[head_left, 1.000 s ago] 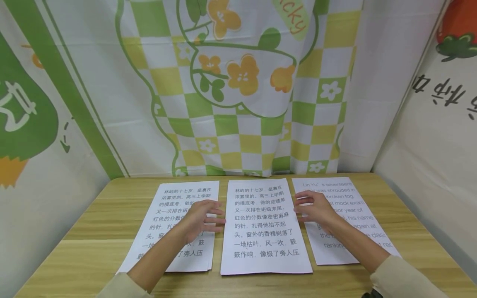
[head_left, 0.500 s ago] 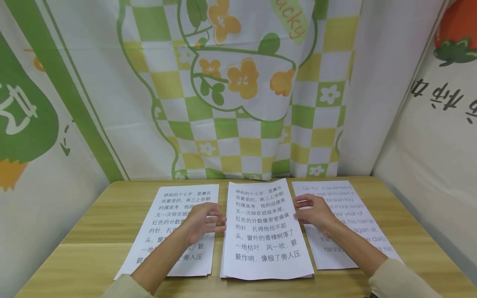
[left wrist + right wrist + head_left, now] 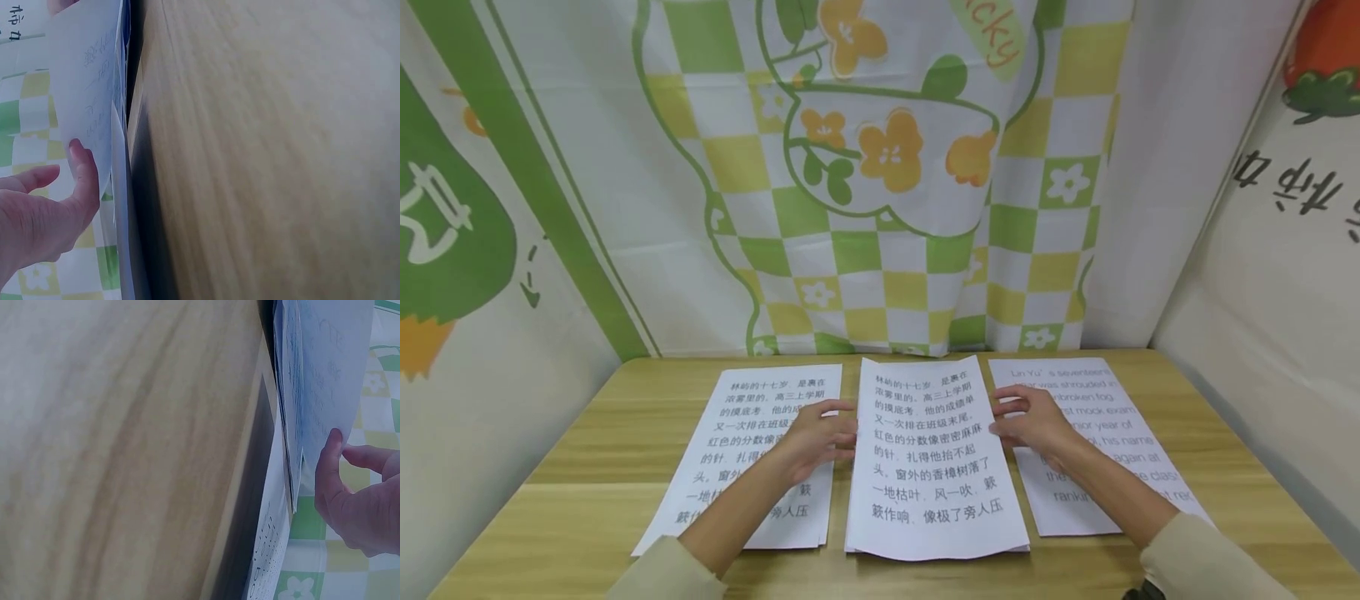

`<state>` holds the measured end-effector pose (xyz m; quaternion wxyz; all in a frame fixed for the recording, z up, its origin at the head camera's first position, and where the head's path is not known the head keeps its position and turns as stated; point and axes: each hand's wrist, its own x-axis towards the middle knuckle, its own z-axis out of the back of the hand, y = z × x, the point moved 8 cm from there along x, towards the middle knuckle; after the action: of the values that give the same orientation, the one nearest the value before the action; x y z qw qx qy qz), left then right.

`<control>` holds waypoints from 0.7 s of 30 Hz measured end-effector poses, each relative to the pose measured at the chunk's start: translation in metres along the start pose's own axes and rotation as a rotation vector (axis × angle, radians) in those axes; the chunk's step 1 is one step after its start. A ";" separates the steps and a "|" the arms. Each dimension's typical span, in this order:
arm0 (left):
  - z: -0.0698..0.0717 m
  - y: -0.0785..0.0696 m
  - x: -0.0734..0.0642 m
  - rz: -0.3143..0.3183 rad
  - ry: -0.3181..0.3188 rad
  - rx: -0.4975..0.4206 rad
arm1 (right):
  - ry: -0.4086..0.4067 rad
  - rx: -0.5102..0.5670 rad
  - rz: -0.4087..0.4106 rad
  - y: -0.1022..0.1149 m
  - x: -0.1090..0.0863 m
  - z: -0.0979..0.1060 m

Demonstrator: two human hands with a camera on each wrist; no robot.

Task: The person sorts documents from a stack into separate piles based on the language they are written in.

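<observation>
In the head view, a sheet of paper [image 3: 934, 492] with Chinese print lies bowed upward on the middle stack of paper [image 3: 849, 546]. At its right edge, my right hand [image 3: 1033, 425] pinches the sheet between thumb and finger; the right wrist view shows the lifted sheet [image 3: 334, 369] between fingertips. My left hand [image 3: 816, 437] is at the sheet's left edge. In the left wrist view, one curved digit of this left hand [image 3: 47, 215] touches the back of the raised sheet [image 3: 87, 75], while another digit stands apart from it.
Left of the middle stack lies another Chinese-printed stack [image 3: 752, 396], partly under my left arm. On the right lie English-printed sheets [image 3: 1063, 383], partly covered by my right arm. All rest on a wooden table [image 3: 580, 467], with a checkered curtain [image 3: 857, 250] behind.
The middle top sheet has gone from lying flat to bowing up off its stack. My left hand has moved slightly inward against its left edge; my right hand has closed on the right edge.
</observation>
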<state>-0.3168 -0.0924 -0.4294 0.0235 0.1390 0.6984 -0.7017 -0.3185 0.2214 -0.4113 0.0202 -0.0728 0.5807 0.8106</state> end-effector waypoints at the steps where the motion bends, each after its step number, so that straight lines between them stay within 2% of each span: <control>1: -0.001 -0.001 0.001 -0.002 -0.004 0.012 | 0.002 -0.003 -0.004 0.000 0.001 0.000; 9: -0.004 -0.001 0.004 -0.007 -0.007 0.051 | 0.012 0.007 -0.015 -0.002 0.002 -0.002; 15: -0.004 0.001 0.007 0.007 -0.035 0.064 | 0.012 0.004 -0.007 0.000 0.003 -0.002; 21: -0.001 -0.005 0.005 -0.008 -0.041 0.090 | 0.017 -0.003 -0.007 0.003 0.003 -0.004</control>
<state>-0.3223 -0.0901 -0.4258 0.0286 0.1229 0.6661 -0.7351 -0.3217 0.2168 -0.4106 0.0180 -0.0815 0.5795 0.8107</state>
